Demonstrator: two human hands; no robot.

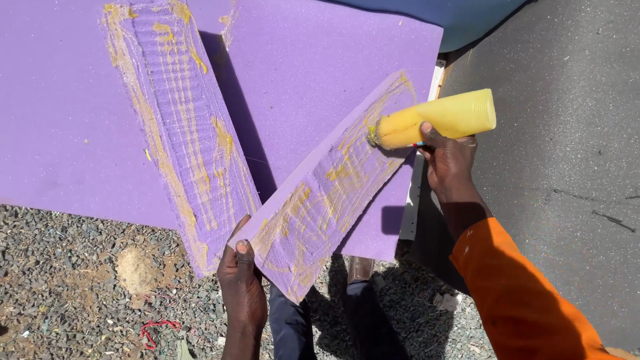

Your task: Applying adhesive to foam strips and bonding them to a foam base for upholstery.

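Observation:
My right hand [448, 160] grips a yellow squeeze bottle [437, 119] lying sideways, its nozzle pressed to the upper end of a purple foam strip [333, 183] streaked with yellow glue. My left hand [241, 280] holds the near lower end of that strip, thumb on top. A second glue-streaked purple strip [177, 127] lies to the left on a large purple foam sheet [60, 120].
Another purple foam sheet [300, 60] lies under the held strip. Gravel ground [80, 287] with a bit of red string [157, 328] spreads below. A dark grey surface [567, 153] fills the right. My shoe [360, 269] and trouser legs show at the bottom.

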